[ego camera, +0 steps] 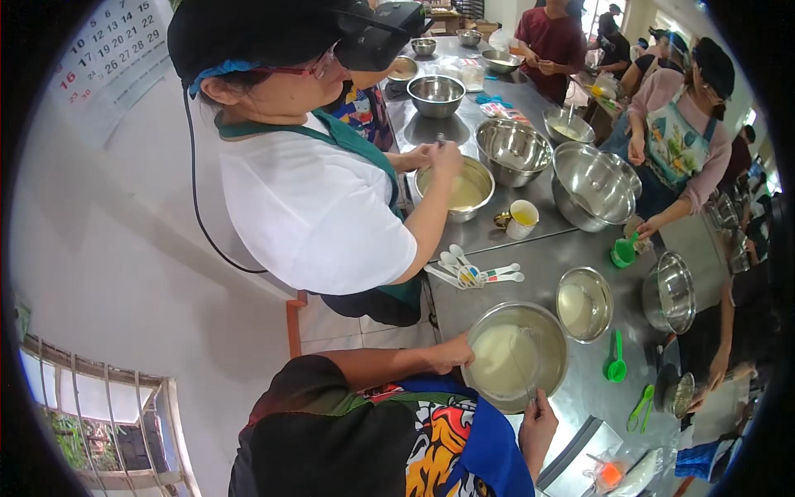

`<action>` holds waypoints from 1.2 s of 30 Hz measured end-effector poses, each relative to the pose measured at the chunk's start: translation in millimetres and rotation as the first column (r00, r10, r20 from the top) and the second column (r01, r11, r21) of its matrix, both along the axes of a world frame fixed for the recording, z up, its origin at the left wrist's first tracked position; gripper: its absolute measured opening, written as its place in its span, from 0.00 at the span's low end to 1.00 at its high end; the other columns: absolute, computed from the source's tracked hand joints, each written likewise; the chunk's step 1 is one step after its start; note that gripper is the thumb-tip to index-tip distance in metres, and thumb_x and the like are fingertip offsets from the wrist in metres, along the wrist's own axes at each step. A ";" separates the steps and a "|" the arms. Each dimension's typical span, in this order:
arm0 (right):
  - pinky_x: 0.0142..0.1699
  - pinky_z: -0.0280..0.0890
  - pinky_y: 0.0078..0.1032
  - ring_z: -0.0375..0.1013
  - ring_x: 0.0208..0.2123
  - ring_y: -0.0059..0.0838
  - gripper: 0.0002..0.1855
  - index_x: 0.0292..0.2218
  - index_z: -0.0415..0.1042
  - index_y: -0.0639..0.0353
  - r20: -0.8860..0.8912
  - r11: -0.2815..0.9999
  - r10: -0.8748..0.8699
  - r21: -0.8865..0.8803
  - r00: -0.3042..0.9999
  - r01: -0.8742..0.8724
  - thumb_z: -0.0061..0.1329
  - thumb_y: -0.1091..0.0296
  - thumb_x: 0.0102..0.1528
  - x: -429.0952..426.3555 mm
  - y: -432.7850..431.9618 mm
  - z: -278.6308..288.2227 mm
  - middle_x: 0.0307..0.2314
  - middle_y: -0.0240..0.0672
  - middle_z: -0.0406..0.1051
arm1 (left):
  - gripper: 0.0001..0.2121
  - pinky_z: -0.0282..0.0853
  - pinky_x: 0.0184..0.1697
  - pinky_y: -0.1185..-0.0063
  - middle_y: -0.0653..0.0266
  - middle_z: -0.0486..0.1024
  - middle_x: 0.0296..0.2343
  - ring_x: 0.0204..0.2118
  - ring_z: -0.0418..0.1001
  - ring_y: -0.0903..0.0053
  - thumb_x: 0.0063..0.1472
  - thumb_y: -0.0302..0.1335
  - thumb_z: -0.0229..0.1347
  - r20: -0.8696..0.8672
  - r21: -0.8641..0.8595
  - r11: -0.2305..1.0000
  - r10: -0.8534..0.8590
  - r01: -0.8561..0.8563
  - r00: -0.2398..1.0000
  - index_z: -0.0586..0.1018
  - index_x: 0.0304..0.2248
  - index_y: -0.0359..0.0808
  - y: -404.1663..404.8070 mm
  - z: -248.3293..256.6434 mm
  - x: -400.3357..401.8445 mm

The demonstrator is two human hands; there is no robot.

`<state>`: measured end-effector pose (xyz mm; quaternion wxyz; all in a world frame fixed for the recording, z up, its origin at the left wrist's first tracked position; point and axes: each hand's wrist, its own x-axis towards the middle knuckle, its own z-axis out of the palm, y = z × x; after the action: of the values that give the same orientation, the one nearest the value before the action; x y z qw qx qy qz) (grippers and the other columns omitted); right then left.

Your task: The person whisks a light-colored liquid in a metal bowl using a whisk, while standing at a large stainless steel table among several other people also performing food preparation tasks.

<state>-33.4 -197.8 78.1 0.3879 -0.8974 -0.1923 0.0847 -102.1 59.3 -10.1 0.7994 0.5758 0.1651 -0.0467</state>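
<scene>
My left hand (456,354) grips the near rim of a stainless steel mixing bowl (559,366). A pale, smooth batter (497,366) covers much of its bottom. My right hand (538,425) holds a wire whisk (526,360), whose wires dip into the bowl; the handle is mostly hidden by my fingers. A smaller steel bowl (599,304) with a pale mixture stands just beyond. Several white measuring spoons (472,273) lie to the left of my bowl. Farther off rests a green measuring cup (616,366), with green measuring spoons (641,407) to its right.
At my left, a person in a white shirt (310,205) works over another steel bowl (456,214). A mug (520,220) with yellow liquid stands near it. Large steel bowls (593,186) crowd the metal table (515,251). Across, a person's hand (651,227) holds a green cup (623,251).
</scene>
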 end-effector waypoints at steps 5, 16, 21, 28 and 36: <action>0.38 0.68 0.34 0.74 0.31 0.46 0.17 0.45 0.72 0.67 0.021 1.000 0.029 -0.007 0.999 -0.029 0.49 0.76 0.52 3.8 -0.2 2.9 0.31 0.51 0.74 | 0.31 0.64 0.27 0.82 0.70 0.71 0.32 0.32 0.68 0.80 0.36 0.14 0.49 -0.016 -0.073 0.988 0.133 -0.134 0.991 0.71 0.47 0.34 -7.0 2.8 0.5; 0.38 0.67 0.38 0.74 0.32 0.48 0.18 0.45 0.72 0.63 0.029 0.994 0.110 -0.023 0.993 -0.109 0.49 0.75 0.52 8.7 2.2 -0.4 0.30 0.50 0.73 | 0.21 0.65 0.28 0.78 0.67 0.73 0.27 0.30 0.69 0.76 0.37 0.15 0.50 0.027 0.159 0.986 0.038 -0.042 0.999 0.76 0.37 0.29 1.7 -1.6 -7.4; 0.38 0.66 0.39 0.73 0.32 0.50 0.17 0.45 0.72 0.61 0.002 0.988 0.119 -0.096 0.993 -0.119 0.48 0.72 0.53 9.0 12.0 11.2 0.30 0.52 0.73 | 0.25 0.65 0.28 0.78 0.67 0.72 0.29 0.32 0.68 0.77 0.39 0.16 0.50 0.234 0.423 0.906 -0.135 0.024 0.963 0.73 0.43 0.31 15.9 -24.2 -15.6; 0.35 0.66 0.43 0.73 0.30 0.51 0.15 0.45 0.74 0.52 -0.074 0.908 0.091 -0.404 0.993 -0.113 0.46 0.67 0.55 3.9 -4.3 36.1 0.25 0.49 0.73 | 0.30 0.65 0.27 0.81 0.63 0.73 0.34 0.32 0.70 0.78 0.39 0.15 0.48 -0.084 0.038 0.999 0.042 -0.039 0.996 0.70 0.49 0.32 -5.8 25.0 8.7; 0.29 0.68 0.42 0.74 0.26 0.47 0.13 0.42 0.70 0.53 0.168 0.694 0.154 -0.720 0.974 0.014 0.38 0.68 0.57 21.8 -30.8 52.9 0.23 0.45 0.69 | 0.38 0.60 0.56 0.76 0.58 0.70 0.48 0.54 0.65 0.71 0.40 0.10 0.46 -0.160 0.057 0.965 -0.242 0.254 0.957 0.62 0.56 0.34 -38.5 77.6 60.7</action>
<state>-11.6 -228.6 131.1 -0.0188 -0.9730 -0.2192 0.0697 -41.4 20.9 67.5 0.7493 0.6173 0.1536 -0.1840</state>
